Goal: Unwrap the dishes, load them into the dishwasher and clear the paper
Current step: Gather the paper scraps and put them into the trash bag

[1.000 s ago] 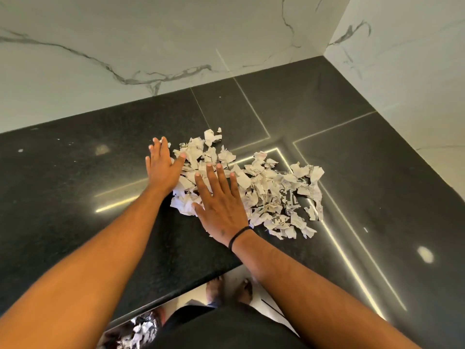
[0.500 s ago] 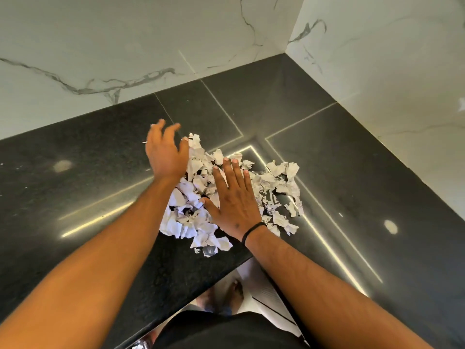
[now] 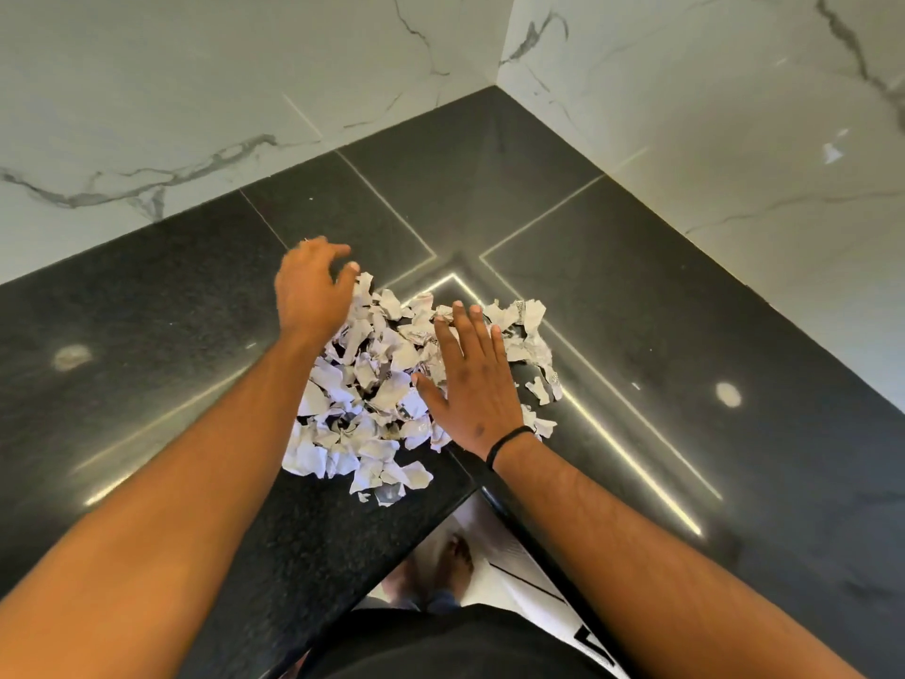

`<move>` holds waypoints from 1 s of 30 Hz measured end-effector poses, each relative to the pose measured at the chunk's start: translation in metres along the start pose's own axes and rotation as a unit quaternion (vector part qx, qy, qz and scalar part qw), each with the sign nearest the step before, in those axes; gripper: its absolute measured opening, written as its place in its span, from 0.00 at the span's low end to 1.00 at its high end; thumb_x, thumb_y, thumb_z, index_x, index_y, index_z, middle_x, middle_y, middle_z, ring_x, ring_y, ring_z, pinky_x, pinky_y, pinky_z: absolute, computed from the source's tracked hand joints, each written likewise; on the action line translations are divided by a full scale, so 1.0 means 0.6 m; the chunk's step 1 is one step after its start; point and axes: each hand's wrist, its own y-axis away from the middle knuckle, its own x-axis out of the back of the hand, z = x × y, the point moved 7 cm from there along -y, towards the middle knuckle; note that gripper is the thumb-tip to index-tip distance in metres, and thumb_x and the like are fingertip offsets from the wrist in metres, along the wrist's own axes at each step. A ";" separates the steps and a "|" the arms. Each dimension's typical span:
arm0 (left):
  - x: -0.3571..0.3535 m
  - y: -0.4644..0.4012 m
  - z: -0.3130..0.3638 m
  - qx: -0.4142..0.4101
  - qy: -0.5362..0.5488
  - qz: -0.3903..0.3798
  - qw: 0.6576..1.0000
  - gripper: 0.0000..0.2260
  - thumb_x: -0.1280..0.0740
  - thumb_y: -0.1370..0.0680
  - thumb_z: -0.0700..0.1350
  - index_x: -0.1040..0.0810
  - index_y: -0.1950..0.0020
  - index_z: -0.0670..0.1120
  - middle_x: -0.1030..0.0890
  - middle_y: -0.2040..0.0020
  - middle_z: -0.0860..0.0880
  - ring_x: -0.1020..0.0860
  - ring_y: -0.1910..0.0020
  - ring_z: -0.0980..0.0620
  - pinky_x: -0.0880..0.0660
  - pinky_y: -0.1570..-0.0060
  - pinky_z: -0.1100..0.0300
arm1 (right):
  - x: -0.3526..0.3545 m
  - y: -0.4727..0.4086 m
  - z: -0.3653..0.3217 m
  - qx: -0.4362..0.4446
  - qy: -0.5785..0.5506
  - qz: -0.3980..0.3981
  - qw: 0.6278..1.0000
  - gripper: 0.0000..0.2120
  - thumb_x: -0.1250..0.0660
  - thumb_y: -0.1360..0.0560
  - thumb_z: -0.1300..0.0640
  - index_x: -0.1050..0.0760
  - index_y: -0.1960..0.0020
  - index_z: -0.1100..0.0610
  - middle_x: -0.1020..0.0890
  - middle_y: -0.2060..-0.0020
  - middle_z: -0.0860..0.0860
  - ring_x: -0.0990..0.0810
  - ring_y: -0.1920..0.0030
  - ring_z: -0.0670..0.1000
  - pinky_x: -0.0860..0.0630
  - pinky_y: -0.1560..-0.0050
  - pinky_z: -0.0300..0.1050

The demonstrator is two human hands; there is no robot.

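Note:
A heap of torn white paper scraps (image 3: pixel 372 404) lies on the black stone counter (image 3: pixel 147 335), close to its inner corner edge. My left hand (image 3: pixel 311 286) hovers at the heap's far left side, fingers loosely bent over the top scraps and holding nothing. My right hand (image 3: pixel 470 379) lies flat on the right half of the heap, fingers straight and spread, a black band on the wrist. No dishes or dishwasher show in the head view.
White marble walls (image 3: pixel 685 139) meet in a corner behind the counter. The counter's front edge (image 3: pixel 416 526) forms an inner angle just below the heap. My bare feet (image 3: pixel 440 570) stand on the pale floor beneath it.
Both hands have swept the scraps toward me and leftward into a tighter heap nearer the counter edge. My left hand's fingers went from flat to loosely bent.

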 end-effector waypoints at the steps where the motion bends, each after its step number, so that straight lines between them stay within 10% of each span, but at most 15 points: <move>1: 0.005 -0.005 -0.019 0.039 -0.018 0.006 0.999 0.22 0.36 0.20 0.55 0.25 0.29 0.48 0.28 0.27 0.42 0.32 0.26 0.41 0.36 0.28 0.42 | 0.002 0.002 0.008 -0.010 -0.003 0.003 1.000 0.35 0.48 0.19 0.37 0.45 0.19 0.55 0.49 0.18 0.56 0.56 0.18 0.57 0.54 0.20 0.59; 5: -0.029 -0.011 -0.053 0.102 -0.024 -0.119 0.987 0.31 0.40 0.18 0.59 0.44 0.18 0.50 0.48 0.17 0.43 0.51 0.18 0.43 0.53 0.22 0.39 | 0.003 0.004 0.024 -0.044 -0.024 0.001 0.999 0.34 0.45 0.19 0.38 0.45 0.19 0.54 0.49 0.18 0.56 0.57 0.18 0.57 0.54 0.20 0.60; 10: -0.080 0.007 -0.005 -0.006 -0.045 -0.221 0.974 0.24 0.46 0.14 0.56 0.38 0.20 0.50 0.46 0.18 0.49 0.52 0.18 0.48 0.58 0.23 0.41 | 0.004 0.013 0.029 -0.046 -0.034 0.006 0.998 0.34 0.46 0.19 0.38 0.44 0.20 0.55 0.48 0.19 0.57 0.56 0.18 0.57 0.53 0.20 0.60; 17: -0.053 0.021 0.039 0.002 0.157 -0.158 0.975 0.13 0.34 0.18 0.51 0.17 0.39 0.46 0.17 0.43 0.48 0.19 0.45 0.47 0.22 0.41 0.46 | 0.026 0.031 0.075 -0.072 -0.046 0.076 0.993 0.32 0.44 0.20 0.39 0.40 0.21 0.55 0.43 0.20 0.56 0.49 0.19 0.57 0.48 0.21 0.62; 23: -0.077 -0.039 0.064 -0.011 0.037 -0.151 0.988 0.26 0.31 0.21 0.50 0.31 0.23 0.50 0.40 0.20 0.43 0.41 0.21 0.42 0.39 0.25 0.42 | 0.001 0.078 0.153 -0.197 -0.075 0.045 0.977 0.41 0.50 0.23 0.27 0.45 0.19 0.52 0.48 0.19 0.57 0.53 0.19 0.57 0.51 0.21 0.63; 30: -0.149 -0.046 0.106 -0.062 -0.088 -0.257 0.960 0.27 0.39 0.16 0.51 0.41 0.19 0.45 0.45 0.18 0.45 0.47 0.19 0.44 0.49 0.23 0.38 | -0.032 0.085 0.155 -0.181 -0.132 -0.042 0.974 0.48 0.50 0.27 0.23 0.60 0.18 0.48 0.62 0.19 0.53 0.67 0.20 0.52 0.66 0.22 0.61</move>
